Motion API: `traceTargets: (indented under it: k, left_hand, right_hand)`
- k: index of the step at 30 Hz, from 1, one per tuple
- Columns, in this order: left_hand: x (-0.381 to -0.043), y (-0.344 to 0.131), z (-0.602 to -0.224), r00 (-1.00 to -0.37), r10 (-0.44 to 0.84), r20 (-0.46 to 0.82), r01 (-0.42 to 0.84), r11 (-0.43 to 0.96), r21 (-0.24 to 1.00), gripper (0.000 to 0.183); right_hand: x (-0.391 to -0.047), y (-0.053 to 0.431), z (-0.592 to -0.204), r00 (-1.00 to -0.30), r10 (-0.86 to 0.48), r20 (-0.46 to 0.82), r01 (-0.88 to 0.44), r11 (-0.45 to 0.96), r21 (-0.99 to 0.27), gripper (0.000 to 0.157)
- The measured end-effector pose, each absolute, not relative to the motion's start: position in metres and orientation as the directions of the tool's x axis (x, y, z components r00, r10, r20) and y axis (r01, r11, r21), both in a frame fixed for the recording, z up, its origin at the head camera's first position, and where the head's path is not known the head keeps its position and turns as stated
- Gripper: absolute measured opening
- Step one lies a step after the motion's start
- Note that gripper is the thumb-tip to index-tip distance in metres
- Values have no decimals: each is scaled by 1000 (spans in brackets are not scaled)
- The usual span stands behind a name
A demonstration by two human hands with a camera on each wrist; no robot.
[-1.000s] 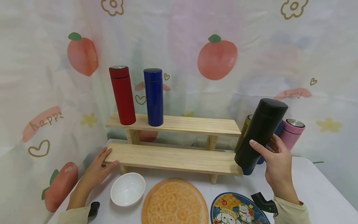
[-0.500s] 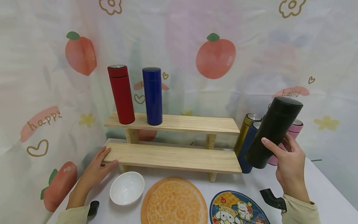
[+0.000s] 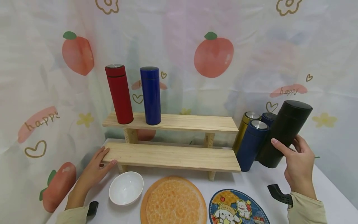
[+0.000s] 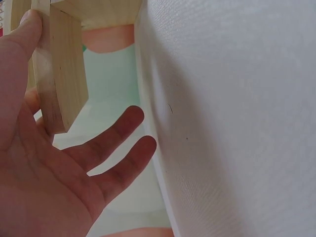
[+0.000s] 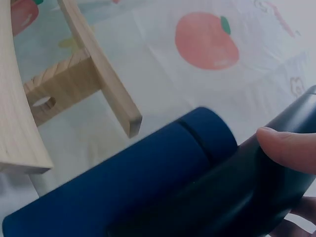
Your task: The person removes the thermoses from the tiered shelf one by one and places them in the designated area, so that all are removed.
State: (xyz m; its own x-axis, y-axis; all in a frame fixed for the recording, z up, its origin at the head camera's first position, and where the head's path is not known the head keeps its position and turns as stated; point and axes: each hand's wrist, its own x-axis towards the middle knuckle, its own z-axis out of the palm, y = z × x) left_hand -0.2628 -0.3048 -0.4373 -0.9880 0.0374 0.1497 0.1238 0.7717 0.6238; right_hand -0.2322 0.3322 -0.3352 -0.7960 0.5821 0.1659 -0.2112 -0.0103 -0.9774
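My right hand (image 3: 300,169) grips a black thermos bottle (image 3: 285,133), thumb on the near side, and the bottle leans to the right. Close beside it on its left stand a dark blue thermos (image 3: 251,147), a gold thermos (image 3: 242,130) and another dark blue thermos (image 3: 269,117), partly hidden. In the right wrist view the black bottle overlaps the blue one (image 5: 138,173). My left hand (image 3: 93,172) holds the left end of the two-tier wooden shelf (image 3: 173,157). Seen from the left wrist, thumb and forefinger lie either side of the board (image 4: 59,74), two other fingers (image 4: 126,165) extended.
A red thermos (image 3: 119,95) and a bright blue thermos (image 3: 151,96) stand on the upper tier. In front of the shelf are a white bowl (image 3: 126,188), a round orange mat (image 3: 174,202) and a cartoon mat (image 3: 237,207). A printed curtain (image 3: 167,37) hangs behind.
My right hand has carried the black thermos rightward, away from the shelf's end, uncovering the gold and dark blue bottles. The pink bottle is now hidden behind it. My left hand stays at the shelf.
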Motion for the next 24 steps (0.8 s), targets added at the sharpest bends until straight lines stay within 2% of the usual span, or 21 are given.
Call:
traceTargets:
  k: [5, 18, 24]
  left_hand:
    - [-263, -305, -438, -988, 35, 152, 124, 770, 625, 91]
    - [-262, -304, -439, -989, 30, 144, 114, 778, 618, 92]
    - [-262, -305, -438, -984, 44, 172, 142, 774, 617, 89]
  right_hand:
    - [-238, 340, -343, -791, 597, 135, -201, -45, -979, 80]
    - [-255, 357, -379, -813, 579, 69, -87, -4, -996, 86]
    - [-262, 359, -388, -821, 569, 56, -103, -52, -993, 87]
